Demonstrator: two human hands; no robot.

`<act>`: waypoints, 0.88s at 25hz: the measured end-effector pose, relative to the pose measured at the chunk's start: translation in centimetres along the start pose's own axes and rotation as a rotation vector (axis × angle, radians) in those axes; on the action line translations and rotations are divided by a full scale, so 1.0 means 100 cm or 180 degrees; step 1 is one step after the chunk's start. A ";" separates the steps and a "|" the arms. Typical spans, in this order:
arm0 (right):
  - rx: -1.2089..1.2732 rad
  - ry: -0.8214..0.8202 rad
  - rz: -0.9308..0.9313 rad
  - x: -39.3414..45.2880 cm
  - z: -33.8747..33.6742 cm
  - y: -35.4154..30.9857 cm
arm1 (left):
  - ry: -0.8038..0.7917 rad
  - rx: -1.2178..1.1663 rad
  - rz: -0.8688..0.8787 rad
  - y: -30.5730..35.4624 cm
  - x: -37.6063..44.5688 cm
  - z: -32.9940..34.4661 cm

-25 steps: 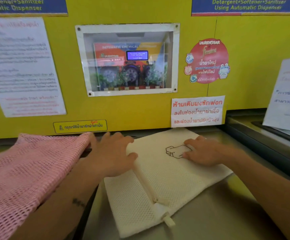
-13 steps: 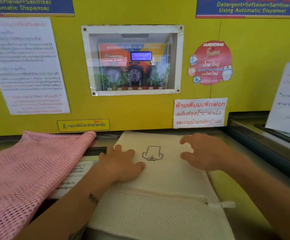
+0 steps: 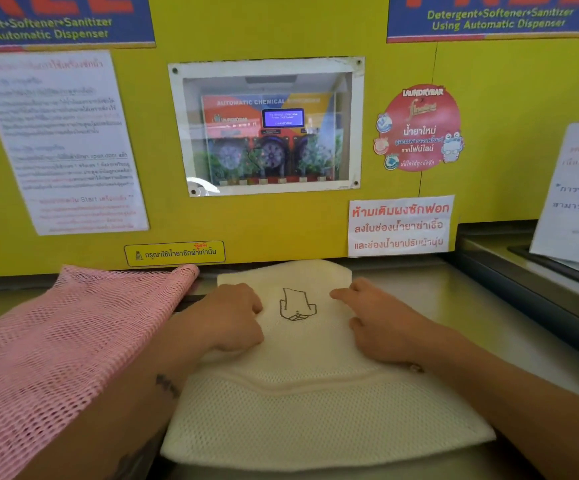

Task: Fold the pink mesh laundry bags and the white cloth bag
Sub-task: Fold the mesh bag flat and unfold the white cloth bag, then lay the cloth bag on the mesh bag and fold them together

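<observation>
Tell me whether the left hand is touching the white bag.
Touching. The head view shows the left hand pressed flat on the white bag, beside the printed drawing.

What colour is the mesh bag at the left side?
Pink mesh bag, best in the head view.

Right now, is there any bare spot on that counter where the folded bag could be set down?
Yes: the bare metal counter right of the white cloth bag, up to the raised ledge. The left is crowded: the pink mesh bag covers it. Both the left hand and right hand lie on the white bag.
</observation>
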State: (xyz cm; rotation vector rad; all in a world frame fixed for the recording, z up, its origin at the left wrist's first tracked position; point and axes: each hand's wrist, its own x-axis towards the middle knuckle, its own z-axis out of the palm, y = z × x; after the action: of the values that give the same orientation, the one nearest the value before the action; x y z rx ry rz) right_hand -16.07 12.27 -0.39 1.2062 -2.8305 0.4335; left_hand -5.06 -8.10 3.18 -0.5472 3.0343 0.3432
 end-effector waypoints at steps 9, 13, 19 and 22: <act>0.0710 0.0341 -0.0465 0.005 -0.034 -0.065 | 0.1118 0.0156 0.0493 -0.061 -0.053 -0.076; 0.0869 0.0298 -0.0784 0.035 -0.036 -0.148 | 0.1424 0.0167 0.0242 -0.146 -0.097 -0.119; -0.0071 -0.0672 -0.0898 0.072 0.032 -0.263 | 0.0813 0.0721 -0.0933 -0.283 -0.116 -0.079; -0.0799 -0.0245 -0.1143 0.057 0.051 -0.298 | 0.0272 0.0517 -0.0843 -0.316 -0.121 -0.033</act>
State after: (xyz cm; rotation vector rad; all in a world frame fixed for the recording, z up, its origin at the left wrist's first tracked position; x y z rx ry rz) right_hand 1.58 -12.75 2.71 1.6514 -2.5419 0.0148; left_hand 17.31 -33.60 0.71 -0.9574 2.9775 0.0625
